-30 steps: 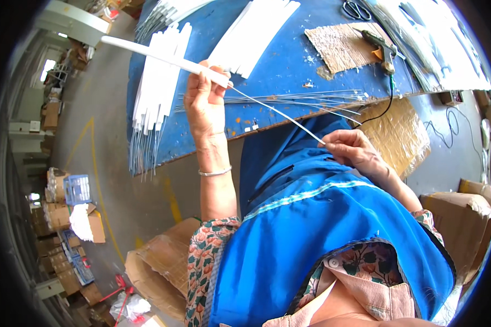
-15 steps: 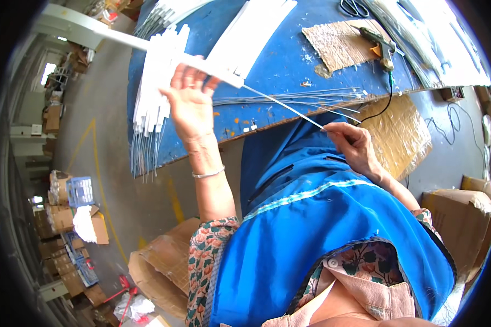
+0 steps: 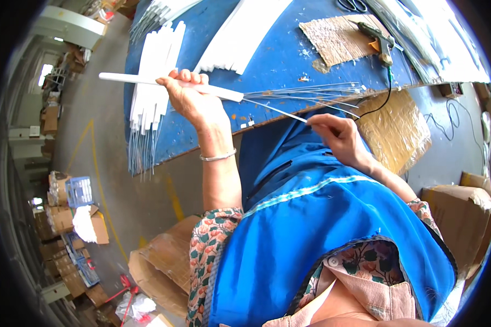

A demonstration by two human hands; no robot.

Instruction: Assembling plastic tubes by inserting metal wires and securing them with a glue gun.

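Clearly light stuff: the left hand (image 3: pixel 188 95) is wrapped shut round a stiff white tube (image 3: pixel 163 83), level above the blue table (image 3: pixel 278 54). The right hand (image 3: pixel 338 136) pinches a thin wire (image 3: pixel 275 109), probably springy, entering the tube's end.

White tube (image 3: pixel 169 85), held level (wire (image 3: pixel 275 108) protruding)

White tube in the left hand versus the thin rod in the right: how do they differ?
The white tube is thick, opaque and gripped in the left hand; the thin rod is wire-slim, pale and pinched by the right hand. The rod appears to run into the tube's end; both are straight.
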